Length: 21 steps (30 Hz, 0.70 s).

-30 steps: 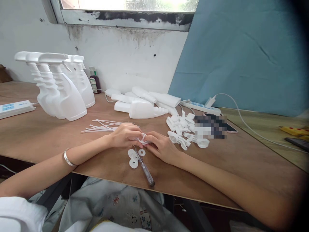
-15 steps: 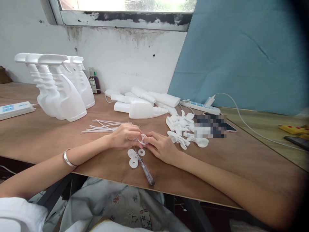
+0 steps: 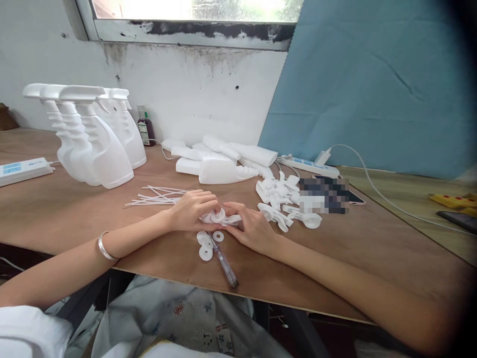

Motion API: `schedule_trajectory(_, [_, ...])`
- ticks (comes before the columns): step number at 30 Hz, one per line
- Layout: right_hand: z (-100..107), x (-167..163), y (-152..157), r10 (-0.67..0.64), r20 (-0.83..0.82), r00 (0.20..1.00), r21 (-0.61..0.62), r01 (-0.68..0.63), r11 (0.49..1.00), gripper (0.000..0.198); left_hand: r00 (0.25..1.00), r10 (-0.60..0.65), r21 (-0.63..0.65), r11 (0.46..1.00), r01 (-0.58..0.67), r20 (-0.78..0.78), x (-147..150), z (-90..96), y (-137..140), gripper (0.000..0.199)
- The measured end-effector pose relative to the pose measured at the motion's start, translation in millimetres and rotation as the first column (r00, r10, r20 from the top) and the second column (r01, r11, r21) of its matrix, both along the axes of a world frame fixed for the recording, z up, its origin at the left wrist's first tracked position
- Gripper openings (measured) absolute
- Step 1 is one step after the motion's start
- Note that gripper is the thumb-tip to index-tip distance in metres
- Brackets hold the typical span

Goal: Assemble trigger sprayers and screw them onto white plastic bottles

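Note:
Between both hands is a white plastic spray trigger head (image 3: 218,216), its round collar facing up toward me. My left hand (image 3: 194,211) is closed on its left end. The fingers and thumb of my right hand (image 3: 251,226) pinch its other end. Just below my hands lie several flat white washers (image 3: 205,252) and a screwdriver (image 3: 225,265) with a clear handle, its shaft resting among the washers. Thin white dip tubes (image 3: 152,200) lie behind my left hand. A pile of white trigger heads (image 3: 278,191) sits to the right of my right hand.
Several assembled spray bottles (image 3: 100,149) stand at the left, near a power strip (image 3: 26,170). White bottles (image 3: 223,170) lie in a heap by the wall. A small dark bottle (image 3: 146,129), a second power strip (image 3: 309,165) and a phone (image 3: 354,195) are at the back.
The trigger head has been turned between my hands, so its collar and body now show. My right fingers have shifted right, toward its other end.

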State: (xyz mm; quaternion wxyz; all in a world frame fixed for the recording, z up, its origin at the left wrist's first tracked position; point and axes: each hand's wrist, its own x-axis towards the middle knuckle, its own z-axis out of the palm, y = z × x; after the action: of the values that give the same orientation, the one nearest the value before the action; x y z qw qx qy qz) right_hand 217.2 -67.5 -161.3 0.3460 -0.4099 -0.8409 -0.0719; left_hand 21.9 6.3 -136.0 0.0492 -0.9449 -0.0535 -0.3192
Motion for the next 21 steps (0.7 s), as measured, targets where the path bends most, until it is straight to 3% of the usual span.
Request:
schedule_trajectory(16, [-0.5,-0.3,1.4,0.024,0.016,1.000,0.013,-0.025,1.000,0.037,0.997,0.006,0.028,1.000,-0.004,-0.078,2.1,-0.3,-6.4,0.023])
schedule_trajectory(19, [0.8,-1.1,0.8,0.021,0.017,1.000,-0.003,-0.021,1.000,0.036,0.996,-0.004,-0.041,0.999,0.000,-0.093,1.3,0.0,-7.0,0.023])
schedule_trajectory(21, [1.8,-1.5,0.1,0.029,0.014,0.999,-0.011,-0.029,1.000,0.035,0.996,-0.030,-0.203,0.979,0.013,-0.080,-1.4,4.2,-5.7,0.032])
